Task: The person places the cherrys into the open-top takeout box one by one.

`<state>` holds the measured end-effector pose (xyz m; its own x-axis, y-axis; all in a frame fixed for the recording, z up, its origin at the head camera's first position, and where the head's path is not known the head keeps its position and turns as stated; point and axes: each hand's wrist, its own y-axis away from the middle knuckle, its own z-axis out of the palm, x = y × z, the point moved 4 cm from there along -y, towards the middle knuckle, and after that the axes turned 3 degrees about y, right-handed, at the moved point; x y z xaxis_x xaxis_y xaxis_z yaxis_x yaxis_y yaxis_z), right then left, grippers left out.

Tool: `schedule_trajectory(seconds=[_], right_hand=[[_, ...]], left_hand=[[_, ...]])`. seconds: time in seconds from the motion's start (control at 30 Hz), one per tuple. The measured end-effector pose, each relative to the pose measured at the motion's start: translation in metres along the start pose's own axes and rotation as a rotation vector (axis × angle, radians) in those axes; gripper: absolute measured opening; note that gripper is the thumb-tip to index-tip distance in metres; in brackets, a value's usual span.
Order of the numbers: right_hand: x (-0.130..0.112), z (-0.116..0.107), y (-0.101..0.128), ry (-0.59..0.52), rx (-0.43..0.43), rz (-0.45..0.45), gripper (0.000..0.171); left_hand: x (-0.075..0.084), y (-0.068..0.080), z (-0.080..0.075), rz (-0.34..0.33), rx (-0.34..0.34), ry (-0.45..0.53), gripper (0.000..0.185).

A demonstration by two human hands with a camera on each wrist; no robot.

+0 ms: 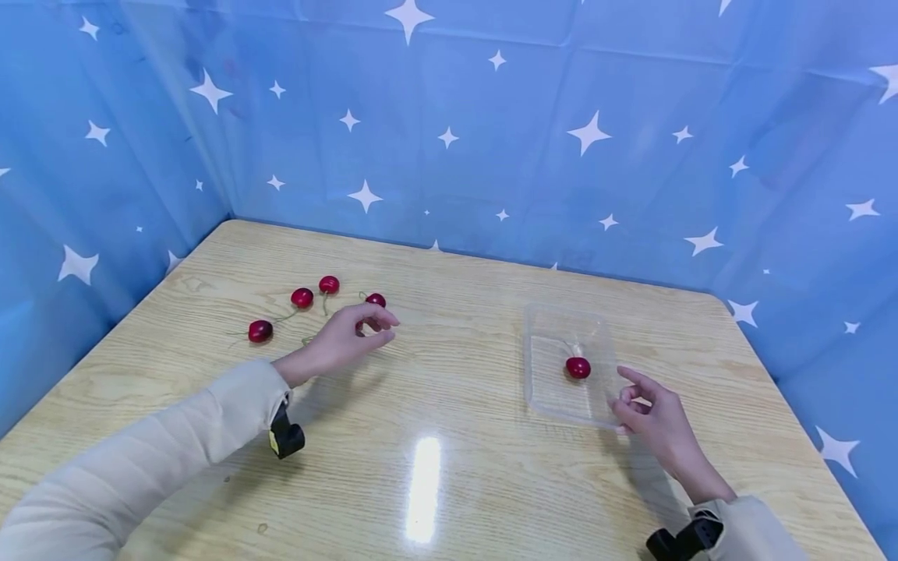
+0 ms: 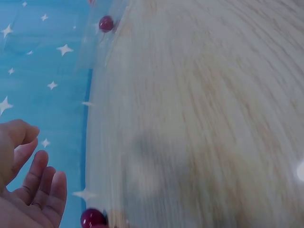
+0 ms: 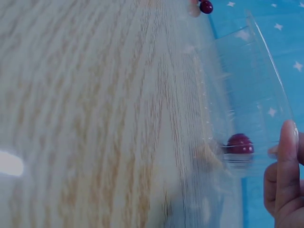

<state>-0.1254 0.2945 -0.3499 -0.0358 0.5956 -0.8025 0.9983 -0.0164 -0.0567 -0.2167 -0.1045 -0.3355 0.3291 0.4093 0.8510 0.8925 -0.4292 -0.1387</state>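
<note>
My left hand hovers over the left half of the table, thumb and fingers loosely bent with a gap between them. Nothing lies in its grasp in the left wrist view. Just behind its fingers is a red cherry with a stem; another cherry is mostly hidden by the hand. At the right, my right hand pinches the near right wall of a clear plastic box between thumb and fingers. Inside that box rests a single cherry, its stem pointing back.
Farther left lie more stemmed cherries: one nearest the left edge, one behind it, and one toward the back. A blue star-patterned curtain borders the wooden table at the back and sides.
</note>
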Motion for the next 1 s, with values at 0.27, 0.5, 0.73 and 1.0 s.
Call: schedule_trajectory(seconds=[0.27,0.5,0.73,1.0], right_hand=[[0.0,0.0,-0.001,0.011,-0.002,0.002,0.049],[0.0,0.0,-0.001,0.016,-0.002,0.007,0.049],[0.0,0.0,0.0,0.013,-0.003,0.011,0.049],[0.002,0.0,0.0,0.023,0.007,-0.01,0.049]], left_hand=[[-0.011,0.008,-0.031,-0.04,0.058,-0.005,0.024],[-0.021,0.015,-0.057,-0.109,0.131,-0.004,0.026],[-0.036,0.021,-0.069,-0.124,0.122,-0.041,0.03],[-0.05,0.025,-0.074,-0.167,0.042,-0.051,0.03]])
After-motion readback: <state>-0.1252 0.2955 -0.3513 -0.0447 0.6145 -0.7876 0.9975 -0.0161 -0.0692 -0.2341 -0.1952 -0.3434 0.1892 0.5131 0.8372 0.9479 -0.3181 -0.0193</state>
